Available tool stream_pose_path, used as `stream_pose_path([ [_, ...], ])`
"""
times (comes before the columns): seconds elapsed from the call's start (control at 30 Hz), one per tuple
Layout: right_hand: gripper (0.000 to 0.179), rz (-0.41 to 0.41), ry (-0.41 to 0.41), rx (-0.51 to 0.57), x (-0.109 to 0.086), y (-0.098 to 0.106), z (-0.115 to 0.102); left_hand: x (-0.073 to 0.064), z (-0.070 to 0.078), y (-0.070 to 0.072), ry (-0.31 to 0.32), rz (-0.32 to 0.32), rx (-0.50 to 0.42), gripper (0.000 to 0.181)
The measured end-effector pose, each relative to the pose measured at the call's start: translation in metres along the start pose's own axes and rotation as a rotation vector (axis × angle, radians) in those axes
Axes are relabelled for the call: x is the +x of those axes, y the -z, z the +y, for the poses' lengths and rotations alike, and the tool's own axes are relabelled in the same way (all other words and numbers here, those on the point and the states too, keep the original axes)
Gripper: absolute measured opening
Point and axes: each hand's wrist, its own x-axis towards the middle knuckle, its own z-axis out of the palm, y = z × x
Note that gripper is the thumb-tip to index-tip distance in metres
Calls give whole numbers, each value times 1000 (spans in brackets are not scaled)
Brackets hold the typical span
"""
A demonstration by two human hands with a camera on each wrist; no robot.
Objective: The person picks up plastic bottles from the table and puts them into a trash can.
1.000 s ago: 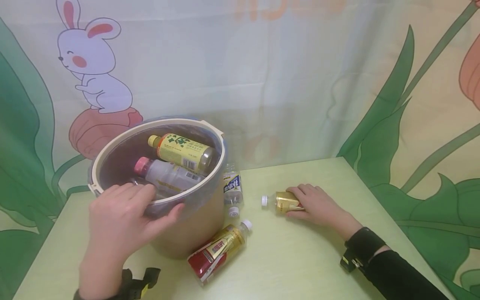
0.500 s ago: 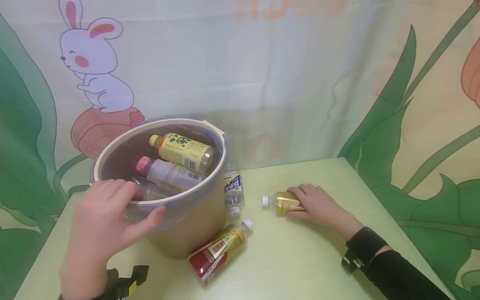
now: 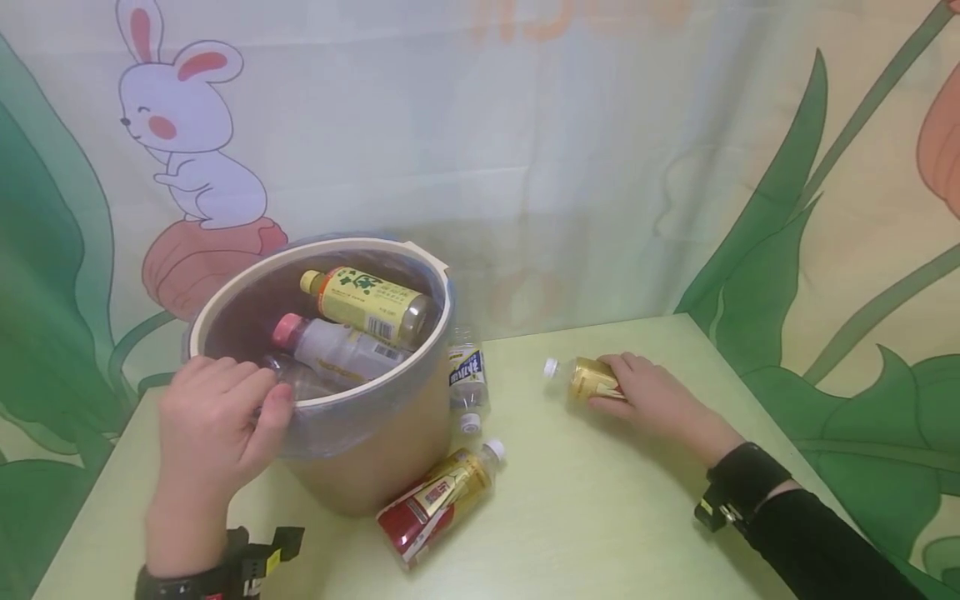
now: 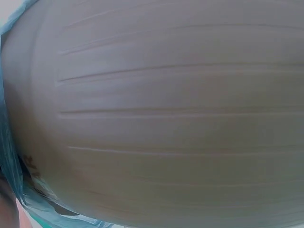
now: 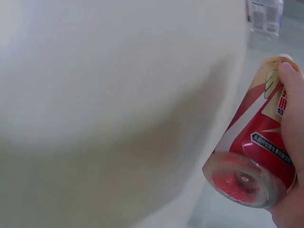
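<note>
My left hand (image 3: 217, 417) grips the near left rim of a beige bin (image 3: 367, 467), fingers over the edge and thumb outside. Ribbed bin wall (image 4: 180, 104) fills the left wrist view. My right hand (image 3: 652, 400) holds a red-and-gold drink bottle (image 3: 592, 379) lying sideways, white cap to the left. In the right wrist view this bottle (image 5: 256, 137) shows its clear base, with a shadow on the table beneath. Inside the bin lie a yellow-labelled bottle (image 3: 367, 300), a pink-capped bottle (image 3: 345, 350) and a clear bottle (image 3: 300, 379), partly hidden by the rim.
A second red-and-gold bottle (image 3: 438, 504) lies against the bin's front right side. Behind it, a clear bottle with a blue label (image 3: 468, 379) lies beside the bin. A printed curtain (image 3: 570, 167) hangs behind the table (image 3: 585, 517).
My right hand has raised its bottle off the table, up and slightly right. My left hand has slid left along the rim, its thumb drawing in. The bin stays about where it was.
</note>
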Motion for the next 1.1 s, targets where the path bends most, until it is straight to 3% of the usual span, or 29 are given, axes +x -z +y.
stream_pose_path([
  [0.17, 68, 52, -40, 62, 10, 35, -3, -5, -3, -2, 7, 17, -11, 58],
  [0.33, 67, 110, -68, 169, 24, 90, -21, -7, -2, -3, 7, 32, -14, 57],
  [0.5, 77, 146, -75, 255, 36, 155, -73, -6, -3, -3, 10, 33, -20, 54],
  [0.67, 81, 255, 28, 206, 58, 199, -147, -8, -5, -1, 32, 5, -23, 52],
  [0.87, 75, 285, 200, 229, 92, 205, -229, -10, -6, -1, 49, -1, -29, 53],
  [0.97, 73, 250, 268, 264, 108, 196, -260, -9, -5, -1, 51, 7, -35, 55],
  [1.1, 73, 154, 277, 323, 125, 180, -289, -7, -4, -1, 47, 21, -49, 55],
])
